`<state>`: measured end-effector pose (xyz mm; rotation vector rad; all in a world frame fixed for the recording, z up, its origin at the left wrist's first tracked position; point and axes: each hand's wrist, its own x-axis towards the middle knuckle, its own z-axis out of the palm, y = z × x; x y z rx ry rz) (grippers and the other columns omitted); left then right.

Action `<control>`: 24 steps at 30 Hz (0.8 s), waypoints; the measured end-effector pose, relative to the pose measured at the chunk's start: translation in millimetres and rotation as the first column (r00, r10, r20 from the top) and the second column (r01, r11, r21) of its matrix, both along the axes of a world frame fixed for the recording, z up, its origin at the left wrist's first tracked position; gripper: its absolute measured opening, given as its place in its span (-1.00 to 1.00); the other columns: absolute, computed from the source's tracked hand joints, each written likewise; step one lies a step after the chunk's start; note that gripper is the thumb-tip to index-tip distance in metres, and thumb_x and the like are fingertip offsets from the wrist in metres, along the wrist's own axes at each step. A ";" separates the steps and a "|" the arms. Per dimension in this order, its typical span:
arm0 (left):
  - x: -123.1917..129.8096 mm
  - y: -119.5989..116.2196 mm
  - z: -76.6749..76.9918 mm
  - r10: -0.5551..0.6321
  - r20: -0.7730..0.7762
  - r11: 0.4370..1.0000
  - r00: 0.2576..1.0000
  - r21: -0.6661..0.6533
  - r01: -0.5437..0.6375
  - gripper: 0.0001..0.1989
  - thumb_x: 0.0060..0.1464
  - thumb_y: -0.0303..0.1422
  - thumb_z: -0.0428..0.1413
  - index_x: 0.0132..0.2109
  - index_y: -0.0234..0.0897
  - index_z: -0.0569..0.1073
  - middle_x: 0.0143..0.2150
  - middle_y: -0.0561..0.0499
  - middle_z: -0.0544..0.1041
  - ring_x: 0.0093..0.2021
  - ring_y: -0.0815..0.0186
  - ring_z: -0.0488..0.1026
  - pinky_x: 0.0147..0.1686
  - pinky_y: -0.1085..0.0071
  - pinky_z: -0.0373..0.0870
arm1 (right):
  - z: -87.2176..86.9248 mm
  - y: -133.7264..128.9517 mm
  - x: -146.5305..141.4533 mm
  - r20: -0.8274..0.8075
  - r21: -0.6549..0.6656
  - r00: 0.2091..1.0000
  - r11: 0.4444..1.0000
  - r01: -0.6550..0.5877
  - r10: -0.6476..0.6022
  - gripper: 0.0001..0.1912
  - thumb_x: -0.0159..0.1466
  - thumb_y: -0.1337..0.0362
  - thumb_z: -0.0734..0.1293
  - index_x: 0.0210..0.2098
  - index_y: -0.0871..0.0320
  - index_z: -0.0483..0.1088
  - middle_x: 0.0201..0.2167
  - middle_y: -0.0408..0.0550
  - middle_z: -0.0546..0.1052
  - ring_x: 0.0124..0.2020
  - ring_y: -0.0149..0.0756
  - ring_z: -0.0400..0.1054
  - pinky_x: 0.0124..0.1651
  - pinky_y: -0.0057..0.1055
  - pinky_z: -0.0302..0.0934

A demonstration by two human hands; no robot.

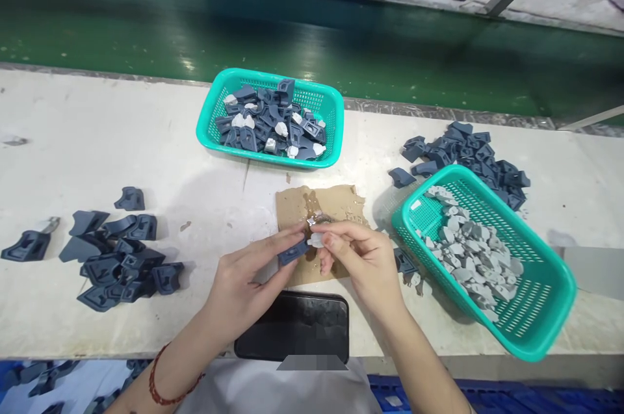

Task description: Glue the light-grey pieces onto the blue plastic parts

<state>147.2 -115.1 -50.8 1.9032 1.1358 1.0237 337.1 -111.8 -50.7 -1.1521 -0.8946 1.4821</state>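
My left hand (258, 264) pinches a dark blue-grey moulded plastic part (293, 252) between thumb and fingers. Between the thumb and forefinger of my right hand (363, 258) is a small light grey plastic piece (316, 240). The two pieces meet end to end, or nearly so; whether they are joined I cannot tell. Both hands are over a brown cardboard sheet (292, 206) with wet-looking stains. A small shiny thing (312, 221) shows just beyond my fingertips, too small to name.
A green basket (207, 131) of dark parts with white pieces stands behind the cardboard. Another green basket (546, 310) at right holds small grey pieces. Dark parts lie in piles at left (121, 264) and right (468, 154). A phone (292, 323) lies at the table's front edge.
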 end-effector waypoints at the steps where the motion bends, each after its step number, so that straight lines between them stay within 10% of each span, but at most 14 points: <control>1: -0.1 -0.1 -0.3 -0.005 -0.005 1.000 1.000 0.007 0.005 -0.71 0.23 -0.53 0.18 0.09 -0.35 0.57 0.12 -0.15 0.65 0.09 0.28 0.63 0.15 0.53 0.50 | -0.1 -0.4 -0.4 0.006 -0.002 1.000 1.000 -0.002 0.002 -0.92 0.26 0.29 0.48 -0.27 0.03 0.69 -0.58 -0.19 0.60 -0.63 -0.51 0.44 -0.51 -0.61 0.38; 13: -3.1 -2.4 -7.0 -0.049 -0.109 0.996 0.993 0.076 0.057 -0.64 0.26 -0.56 0.12 0.16 -0.27 0.50 0.14 -0.13 0.64 0.08 0.23 0.64 0.09 0.42 0.58 | 0.3 -5.1 -6.9 0.274 0.031 0.961 0.999 -0.043 0.033 -0.88 0.30 0.24 0.43 -0.25 0.12 0.63 -0.59 -0.19 0.57 -0.56 -0.44 0.48 -0.44 -0.56 0.38; 24: -6.4 5.8 2.7 -0.148 -0.060 0.938 0.987 -0.324 0.121 -0.80 0.36 -0.34 0.05 0.07 -0.16 0.46 0.03 -0.05 0.62 0.00 0.23 0.58 -0.01 0.36 0.53 | -0.4 -10.1 0.0 0.394 0.107 0.913 0.981 -0.161 0.107 -0.82 0.37 0.21 0.36 -0.16 0.13 0.59 -0.52 -0.17 0.56 -0.50 -0.38 0.46 -0.40 -0.47 0.35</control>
